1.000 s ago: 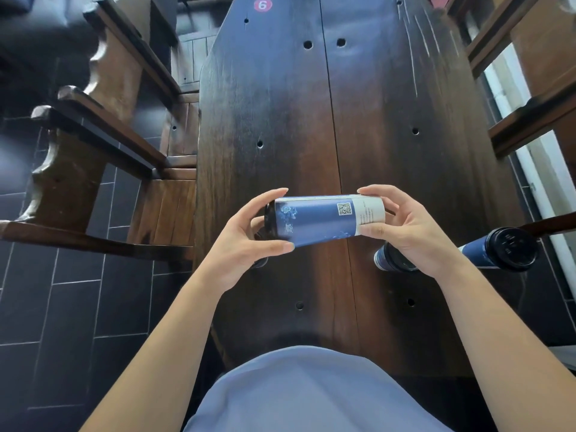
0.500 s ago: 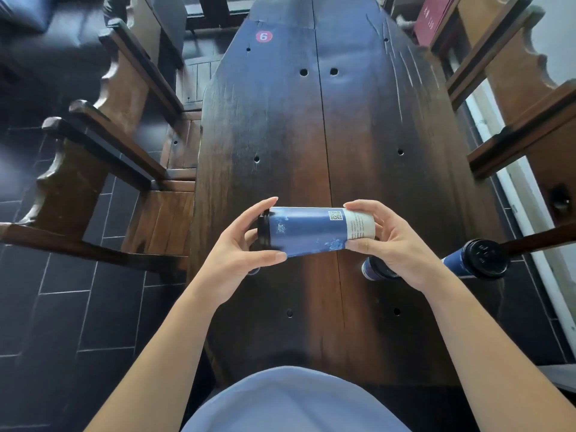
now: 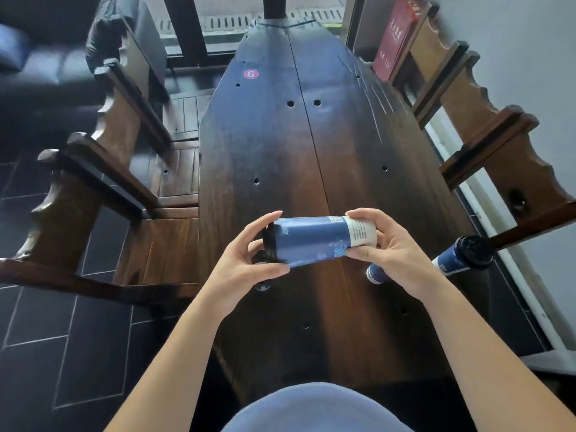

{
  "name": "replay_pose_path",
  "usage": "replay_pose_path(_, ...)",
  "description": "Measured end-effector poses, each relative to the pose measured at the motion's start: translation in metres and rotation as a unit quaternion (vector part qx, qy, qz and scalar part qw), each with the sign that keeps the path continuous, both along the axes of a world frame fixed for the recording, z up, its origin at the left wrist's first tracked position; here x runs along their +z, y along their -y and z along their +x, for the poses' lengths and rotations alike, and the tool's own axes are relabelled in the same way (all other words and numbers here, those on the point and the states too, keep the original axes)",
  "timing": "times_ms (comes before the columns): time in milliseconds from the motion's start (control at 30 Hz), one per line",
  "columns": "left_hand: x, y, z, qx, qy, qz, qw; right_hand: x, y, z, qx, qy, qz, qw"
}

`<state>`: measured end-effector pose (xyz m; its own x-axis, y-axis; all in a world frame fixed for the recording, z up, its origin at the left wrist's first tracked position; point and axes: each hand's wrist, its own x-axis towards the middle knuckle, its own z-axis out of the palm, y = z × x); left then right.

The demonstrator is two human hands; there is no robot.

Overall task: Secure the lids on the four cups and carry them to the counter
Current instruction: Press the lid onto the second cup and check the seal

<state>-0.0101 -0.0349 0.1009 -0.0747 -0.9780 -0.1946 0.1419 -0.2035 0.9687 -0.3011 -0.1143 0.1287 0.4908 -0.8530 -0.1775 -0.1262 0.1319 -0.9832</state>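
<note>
Now I see both hands holding one blue cup (image 3: 314, 241) sideways in the air, above the near part of the dark wooden table (image 3: 280, 145). The cup lies almost level, with its black lid (image 3: 270, 244) turned to the left and its white bottom end to the right.

My left hand (image 3: 246, 269) is curled around the lid end. The thumb lies along the lower side of the cup, and the fingers (image 3: 265, 221) reach over the top of the lid, so the hand is half closed and grasps the lid. I cannot tell whether the lid is fully pressed down.

My right hand (image 3: 396, 254) grips the white bottom end. Its fingers wrap over the top and its thumb presses from below, so this hand is also closed on the cup, not flat or relaxed.

A second blue cup (image 3: 448, 263) lies on its side on the table, just beyond and to the right of the right hand, partly hidden by it. Its black lid (image 3: 473, 249) points toward the right edge of the table, near a wooden chair arm.

Wooden chairs (image 3: 118, 169) stand on both sides of the table. A round red sticker (image 3: 251, 74) with the number 6 is on the far end of the table, well apart from the hands. A red book or box (image 3: 394, 42) stands to the right of the far end of the table.
</note>
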Motion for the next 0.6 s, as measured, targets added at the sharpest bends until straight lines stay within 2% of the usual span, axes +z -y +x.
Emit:
replay_pose_path(300,-0.004,0.003,-0.012,0.013,-0.037,-0.003,0.999,0.004,0.006,-0.013,0.0,-0.049,-0.008,0.999)
replay_pose_path(600,0.006,0.006,-0.062,0.065,-0.008,0.005,0.998,0.001,0.024,-0.051,0.046,-0.018,-0.022,0.999)
